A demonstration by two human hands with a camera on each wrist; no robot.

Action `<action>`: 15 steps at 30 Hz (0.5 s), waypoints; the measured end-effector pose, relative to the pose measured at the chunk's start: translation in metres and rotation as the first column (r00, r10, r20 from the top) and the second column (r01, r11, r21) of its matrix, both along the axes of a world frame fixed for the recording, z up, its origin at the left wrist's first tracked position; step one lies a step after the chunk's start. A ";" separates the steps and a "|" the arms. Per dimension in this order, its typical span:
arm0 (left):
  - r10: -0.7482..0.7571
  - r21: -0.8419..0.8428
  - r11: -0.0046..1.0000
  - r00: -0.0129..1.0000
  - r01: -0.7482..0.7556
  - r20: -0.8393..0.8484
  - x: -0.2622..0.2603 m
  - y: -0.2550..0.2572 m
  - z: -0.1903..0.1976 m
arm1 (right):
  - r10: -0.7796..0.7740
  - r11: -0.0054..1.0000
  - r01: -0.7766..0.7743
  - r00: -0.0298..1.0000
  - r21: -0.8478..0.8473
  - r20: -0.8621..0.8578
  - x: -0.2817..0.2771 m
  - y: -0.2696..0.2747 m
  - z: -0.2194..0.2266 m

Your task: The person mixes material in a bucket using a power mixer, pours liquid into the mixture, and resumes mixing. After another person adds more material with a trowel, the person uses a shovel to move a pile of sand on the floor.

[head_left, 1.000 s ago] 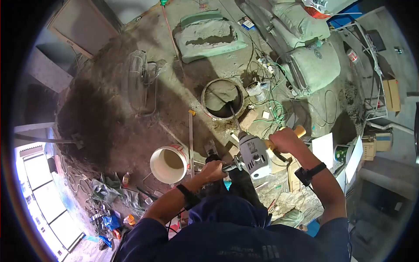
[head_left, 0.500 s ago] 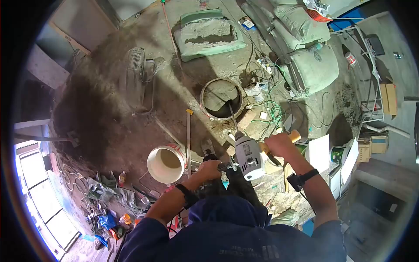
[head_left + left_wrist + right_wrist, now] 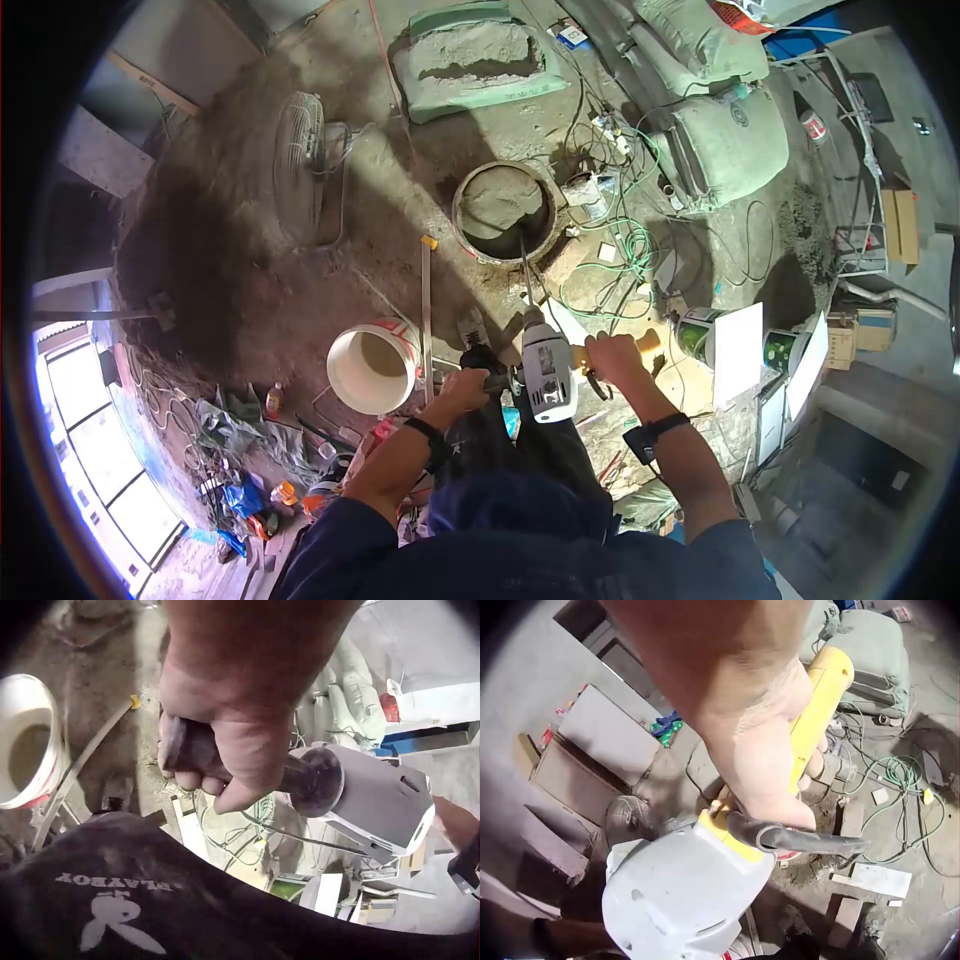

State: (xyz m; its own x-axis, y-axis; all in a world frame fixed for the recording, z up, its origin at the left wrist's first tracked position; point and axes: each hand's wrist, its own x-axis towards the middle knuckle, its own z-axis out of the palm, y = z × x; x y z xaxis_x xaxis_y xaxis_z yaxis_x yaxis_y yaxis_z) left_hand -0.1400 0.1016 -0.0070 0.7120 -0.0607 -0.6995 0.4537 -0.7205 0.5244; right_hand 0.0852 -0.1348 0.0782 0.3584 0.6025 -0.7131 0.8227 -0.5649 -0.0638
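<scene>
A white power mixer [image 3: 547, 375] stands in front of the person, its metal shaft [image 3: 526, 272] running into a round bucket [image 3: 458, 222]. Grey powdery material [image 3: 500, 200] is heaped in that bucket, beside a darker hollow where the shaft enters; the shaft's lower end is hidden. My left hand [image 3: 463, 391] grips the mixer's side handle, a dark bar [image 3: 193, 746] with fingers and thumb wrapped round it in the left wrist view. On the opposite side, my right hand [image 3: 614, 361] holds the yellow handle [image 3: 823, 694], near a black cable [image 3: 802, 840].
A white bucket [image 3: 372, 370] lies left of the legs, beside a long straight bar [image 3: 426, 320]. Tangled green hose [image 3: 628, 245] and cables spread right of the mixing bucket. An open bag [image 3: 480, 60], a fan [image 3: 305, 165] and stacked sacks [image 3: 735, 150] lie farther off.
The mixer and both hands have shifted left in the head view, and the shaft now stands straighter in the picture. Both hands keep their hold.
</scene>
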 end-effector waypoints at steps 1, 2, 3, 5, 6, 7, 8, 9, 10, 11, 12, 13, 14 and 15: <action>0.004 0.001 1.000 1.000 -0.004 -0.006 -0.002 -0.005 -0.010 | -0.016 1.000 0.016 1.000 0.010 0.025 -0.005 -0.007 -0.012; 0.026 0.029 0.999 0.999 -0.025 -0.018 -0.003 -0.008 -0.017 | -0.033 0.999 0.032 0.998 0.022 0.050 -0.009 -0.012 -0.021; 0.048 0.058 0.997 0.998 -0.046 -0.032 -0.003 -0.013 -0.021 | -0.038 0.999 0.037 0.998 0.021 0.042 -0.010 -0.018 -0.030; 0.035 0.064 0.997 0.999 -0.036 0.006 -0.009 -0.022 -0.037 | -0.038 0.999 0.036 0.998 0.037 0.052 -0.015 -0.028 -0.045; 0.015 0.066 0.998 0.998 -0.019 0.056 -0.010 -0.027 -0.046 | -0.046 0.998 0.042 0.996 0.050 0.073 -0.016 -0.032 -0.052; 0.016 0.069 0.997 0.998 -0.020 0.052 -0.014 -0.034 -0.055 | -0.041 0.997 0.036 0.997 0.074 0.068 -0.017 -0.039 -0.057; 0.019 0.087 0.996 0.999 -0.022 0.043 -0.016 -0.041 -0.058 | -0.039 0.996 0.034 0.997 0.077 0.062 -0.020 -0.045 -0.061; 0.018 0.108 0.994 0.999 -0.022 0.037 -0.017 -0.046 -0.061 | -0.046 0.997 0.043 0.998 0.067 0.044 -0.021 -0.049 -0.065; 0.016 0.113 0.993 0.999 -0.020 0.035 -0.018 -0.053 -0.065 | -0.054 0.997 0.053 0.998 0.057 0.028 -0.023 -0.053 -0.069; 0.021 0.134 0.991 0.998 -0.029 0.060 -0.024 -0.062 -0.070 | -0.059 0.998 0.057 0.997 0.039 0.050 -0.029 -0.058 -0.074; 0.025 0.153 0.987 0.996 -0.038 0.084 -0.030 -0.071 -0.075 | -0.061 0.997 0.059 0.997 0.041 0.047 -0.035 -0.066 -0.081; 0.027 0.156 0.987 0.996 -0.040 0.083 -0.036 -0.080 -0.081 | -0.062 0.997 0.059 0.996 0.058 0.061 -0.041 -0.074 -0.088; 0.069 0.144 0.987 0.996 -0.077 0.060 -0.039 -0.087 -0.088 | -0.060 0.996 0.055 0.995 0.075 0.076 -0.043 -0.080 -0.094; 0.111 0.134 0.984 0.993 -0.115 0.035 -0.044 -0.096 -0.093 | -0.066 0.994 0.057 0.994 0.096 0.087 -0.046 -0.087 -0.100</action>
